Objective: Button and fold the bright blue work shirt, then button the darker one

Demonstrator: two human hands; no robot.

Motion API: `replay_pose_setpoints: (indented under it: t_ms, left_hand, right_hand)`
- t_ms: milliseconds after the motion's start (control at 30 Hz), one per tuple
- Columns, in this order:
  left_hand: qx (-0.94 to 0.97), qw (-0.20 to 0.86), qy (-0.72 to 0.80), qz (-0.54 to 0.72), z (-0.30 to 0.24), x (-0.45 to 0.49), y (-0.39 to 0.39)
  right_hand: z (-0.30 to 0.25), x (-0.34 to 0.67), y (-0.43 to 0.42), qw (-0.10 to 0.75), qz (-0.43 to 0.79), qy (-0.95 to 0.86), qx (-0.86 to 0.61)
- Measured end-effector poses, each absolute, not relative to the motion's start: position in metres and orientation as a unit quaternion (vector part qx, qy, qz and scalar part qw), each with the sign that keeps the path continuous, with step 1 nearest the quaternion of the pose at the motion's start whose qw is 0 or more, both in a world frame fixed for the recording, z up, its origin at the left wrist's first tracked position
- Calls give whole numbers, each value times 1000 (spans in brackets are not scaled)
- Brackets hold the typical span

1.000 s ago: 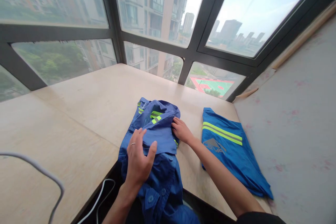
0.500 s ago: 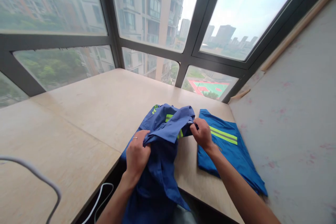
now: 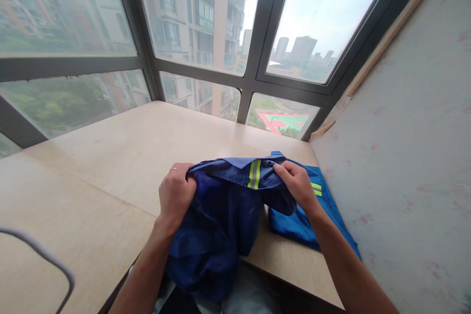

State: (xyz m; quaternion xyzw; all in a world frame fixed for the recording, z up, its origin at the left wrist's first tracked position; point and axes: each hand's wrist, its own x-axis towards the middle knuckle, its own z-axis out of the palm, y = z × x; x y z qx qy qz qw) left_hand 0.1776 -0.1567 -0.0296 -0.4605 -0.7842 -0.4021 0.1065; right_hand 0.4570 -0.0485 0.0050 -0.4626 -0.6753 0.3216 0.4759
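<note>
A dark blue work garment (image 3: 221, 216) with yellow-green and grey reflective stripes hangs between my two hands above the near edge of the wooden table (image 3: 121, 162). My left hand (image 3: 175, 195), with a ring on one finger, is closed on the garment's upper left edge. Its upper right edge, beside the stripes, is pinched in my right hand (image 3: 296, 184). The lower part of the garment droops below the table edge toward my lap. A second, brighter blue garment (image 3: 318, 221) with the same stripes lies flat on the table under my right wrist.
Large windows with dark frames (image 3: 253, 78) run along the far side of the table. A pale wall (image 3: 405, 157) stands close on the right. A grey cable (image 3: 44, 260) loops at the lower left.
Both hands went from pressing the dark blue garment on the table to gripping its edges and lifting it toward me. It now hangs spread between them, off the tabletop.
</note>
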Motion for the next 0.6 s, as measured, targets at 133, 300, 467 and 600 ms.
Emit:
replay_pose_setpoints:
  t_ms: [133, 300, 467, 600]
  left_hand:
    - [-486, -142, -849, -152, -53, 169, -161]
    - [-504, -223, -824, -132, -75, 169, -167]
    - [-502, -127, -812, -268, -76, 173, -156]
    - [-603, -155, -722, -301, -81, 181, -148]
  right_hand:
    - [-21, 458, -42, 150, 378, -814, -414]
    - [-36, 455, -51, 59, 387, -842, -371]
    - [-37, 455, -52, 112, 385, -822, -404]
    - [-42, 461, -52, 221, 392, -782, -432]
